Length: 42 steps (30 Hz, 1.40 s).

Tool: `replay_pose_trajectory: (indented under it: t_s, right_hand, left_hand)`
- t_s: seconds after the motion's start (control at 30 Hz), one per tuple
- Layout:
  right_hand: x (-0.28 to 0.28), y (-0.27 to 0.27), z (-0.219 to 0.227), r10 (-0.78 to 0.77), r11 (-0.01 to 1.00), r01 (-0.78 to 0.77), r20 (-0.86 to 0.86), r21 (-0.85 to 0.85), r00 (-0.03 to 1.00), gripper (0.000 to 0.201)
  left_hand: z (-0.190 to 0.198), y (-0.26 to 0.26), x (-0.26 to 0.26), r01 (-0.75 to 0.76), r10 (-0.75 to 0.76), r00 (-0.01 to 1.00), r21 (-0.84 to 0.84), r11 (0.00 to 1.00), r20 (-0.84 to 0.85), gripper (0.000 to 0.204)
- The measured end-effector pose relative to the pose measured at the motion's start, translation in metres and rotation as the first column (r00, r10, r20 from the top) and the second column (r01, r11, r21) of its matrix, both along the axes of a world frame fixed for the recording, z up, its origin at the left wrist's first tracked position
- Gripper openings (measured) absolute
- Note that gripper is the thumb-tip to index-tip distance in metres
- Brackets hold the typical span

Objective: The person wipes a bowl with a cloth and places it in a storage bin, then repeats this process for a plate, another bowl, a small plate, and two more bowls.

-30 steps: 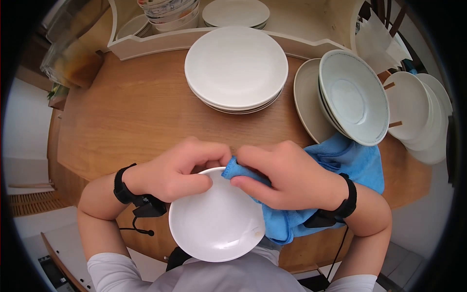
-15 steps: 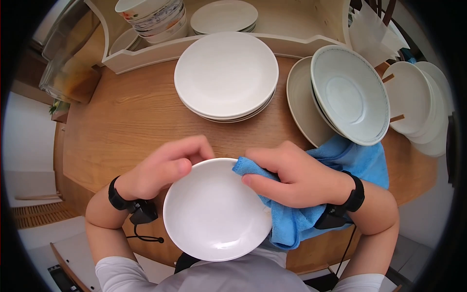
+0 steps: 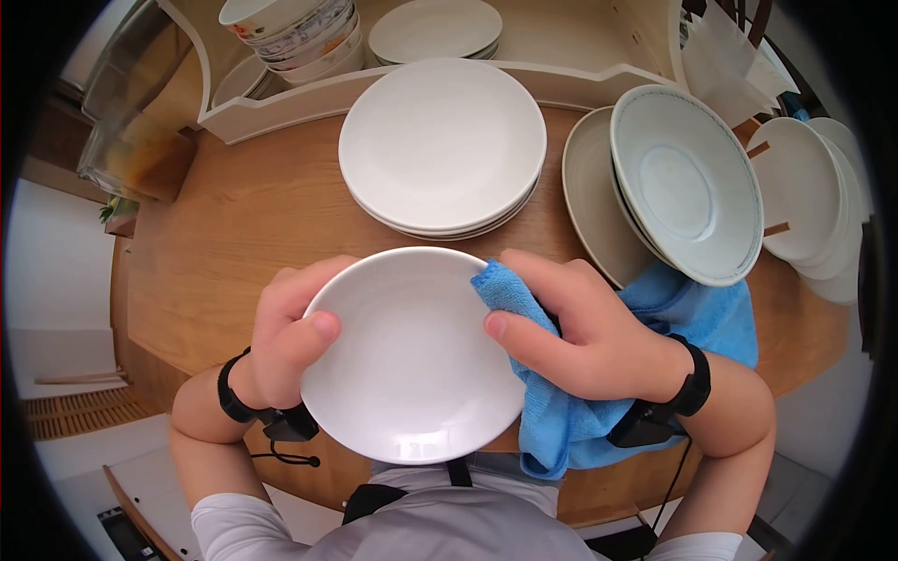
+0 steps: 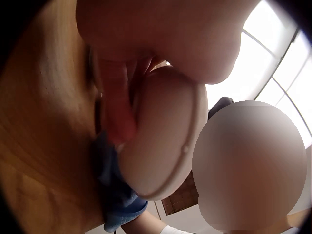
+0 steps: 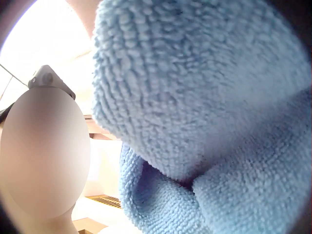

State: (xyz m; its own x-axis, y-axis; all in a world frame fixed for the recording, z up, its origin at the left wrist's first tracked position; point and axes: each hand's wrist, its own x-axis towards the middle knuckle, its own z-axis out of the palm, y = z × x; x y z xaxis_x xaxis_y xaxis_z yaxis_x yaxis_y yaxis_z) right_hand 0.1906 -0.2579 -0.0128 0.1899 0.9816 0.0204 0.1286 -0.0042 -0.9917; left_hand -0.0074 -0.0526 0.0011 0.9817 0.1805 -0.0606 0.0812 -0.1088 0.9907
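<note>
A deep white plate (image 3: 412, 374) is held in front of the body, its inner face turned up. My left hand (image 3: 297, 318) grips the plate's left rim, thumb over the edge and fingers beneath; the left wrist view shows those fingers against the underside (image 4: 161, 131). At the right rim, my right hand (image 3: 585, 332) pinches a blue cloth (image 3: 538, 402) over the edge, the thumb on the inner side. Most of the cloth hangs below this hand and spreads onto the table. Blue cloth (image 5: 195, 87) fills much of the right wrist view, hiding the right fingers.
Behind the plate stands a stack of white plates (image 3: 440, 140). To its right, pale bowls (image 3: 687, 187) lean over a beige plate (image 3: 599, 206). More plates (image 3: 795, 187) stand at far right. A cream shelf (image 3: 281, 114) along the back holds patterned bowls (image 3: 313, 42).
The plate has moved up and away from the body. My left hand, loose near the upper left rim half a second ago, now grips the left side. My right hand keeps the cloth at the rim.
</note>
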Motion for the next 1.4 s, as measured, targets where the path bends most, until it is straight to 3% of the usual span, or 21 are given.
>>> replay_pose_trajectory:
  t_s: [0.07,0.13,0.17,0.23,0.27,0.3,0.37,0.43,0.5,0.53,0.6,0.63,0.7,0.77,0.87,0.93,0.97,1.03,1.1,1.2,1.4]
  right_hand:
    - [0.000,0.000,0.001,0.001,1.000,0.000,0.015,-0.031,1.000,0.022]
    - [0.003,-0.001,0.001,0.040,0.999,-0.039,0.029,-0.028,0.999,0.018]
    - [0.004,-0.002,0.000,0.082,0.996,-0.081,0.043,-0.030,0.996,0.015]
    - [0.005,-0.001,-0.001,0.128,0.992,-0.128,0.074,-0.004,0.989,0.015]
    - [0.004,-0.001,-0.002,0.175,0.984,-0.178,0.105,0.018,0.979,0.015]
    - [0.002,-0.002,-0.004,0.180,0.983,-0.182,0.096,0.014,0.979,0.015]
    - [-0.001,-0.002,-0.004,0.193,0.979,-0.201,0.166,0.039,0.967,0.016]
    - [-0.001,-0.001,-0.002,0.169,0.983,-0.178,0.170,0.042,0.971,0.017]
    - [0.001,-0.002,0.000,0.136,0.988,-0.146,0.176,0.044,0.975,0.018]
    - [0.004,-0.001,0.001,0.119,0.993,-0.121,0.105,0.015,0.987,0.020]
    - [0.007,-0.001,-0.001,0.076,0.997,-0.076,0.010,0.000,0.997,0.022]
    - [0.007,-0.001,-0.004,0.074,0.997,-0.074,0.013,0.003,0.997,0.022]
    - [0.004,0.000,-0.008,0.005,0.998,0.003,-0.106,0.066,0.994,0.020]
    - [0.005,-0.002,-0.004,0.013,1.000,-0.011,-0.109,0.019,0.994,0.019]
    - [0.002,-0.001,-0.003,0.015,1.000,-0.016,-0.111,-0.011,0.994,0.018]
    - [0.003,0.000,-0.004,0.001,1.000,0.001,-0.101,0.014,0.995,0.017]
    - [0.006,0.000,-0.004,0.050,0.999,-0.049,-0.052,0.015,0.997,0.017]
    - [0.009,0.001,0.000,0.104,0.994,-0.104,0.010,0.019,0.995,0.017]
    - [0.008,0.000,0.004,0.160,0.987,-0.160,0.058,0.004,0.985,0.018]
    - [0.005,0.000,0.006,0.169,0.986,-0.169,0.068,-0.016,0.983,0.020]
    - [0.007,0.002,0.005,0.127,0.991,-0.123,0.105,-0.042,0.986,0.023]
  left_hand:
    - [-0.003,0.006,-0.002,-0.016,0.016,0.999,0.001,1.000,0.035,0.062]
    - [-0.007,0.014,0.000,0.169,-0.168,0.986,-0.101,0.980,0.010,0.076]
    - [-0.005,0.011,0.001,0.171,-0.171,0.985,-0.101,0.980,0.007,0.076]
    - [0.000,-0.004,0.005,0.139,-0.238,0.955,-0.440,0.887,-0.179,0.084]
    - [0.000,-0.003,0.011,0.264,-0.340,0.925,-0.357,0.896,-0.169,0.080]
    - [-0.002,-0.001,0.014,0.258,-0.337,0.925,-0.364,0.895,-0.175,0.080]
    - [-0.004,0.001,0.017,0.472,-0.546,0.806,-0.306,0.826,-0.228,0.076]
    - [-0.006,0.001,0.014,0.499,-0.547,0.816,-0.251,0.830,-0.185,0.073]
    - [-0.009,0.005,0.008,0.386,-0.403,0.899,-0.124,0.914,-0.173,0.072]
    - [-0.007,0.007,0.005,0.389,-0.406,0.898,-0.123,0.913,-0.169,0.072]
    - [-0.002,0.011,0.000,0.164,-0.190,0.968,-0.164,0.973,-0.162,0.074]
    - [-0.002,0.011,-0.002,0.166,-0.191,0.968,-0.160,0.973,-0.159,0.074]
    - [-0.002,0.008,-0.007,-0.095,0.087,0.994,-0.123,0.988,-0.065,0.079]
    - [-0.004,0.008,-0.010,-0.129,0.119,0.989,-0.119,0.984,-0.092,0.087]
    - [0.001,0.006,-0.005,0.014,-0.012,0.999,0.049,0.999,-0.044,0.100]
    - [-0.001,0.005,-0.003,0.145,-0.164,0.979,-0.148,0.978,-0.125,0.112]
    - [-0.001,0.003,-0.001,0.144,-0.161,0.980,-0.142,0.979,-0.120,0.112]
    - [0.000,0.000,0.003,0.183,-0.345,0.885,-0.447,0.875,-0.313,0.113]
    - [-0.007,0.003,0.005,0.256,-0.423,0.855,-0.465,0.847,-0.300,0.113]
    - [-0.027,0.015,-0.006,0.425,-0.683,0.703,-0.653,0.627,-0.199,0.113]
    - [-0.011,0.004,0.009,0.373,-0.532,0.832,-0.551,0.746,-0.156,0.129]
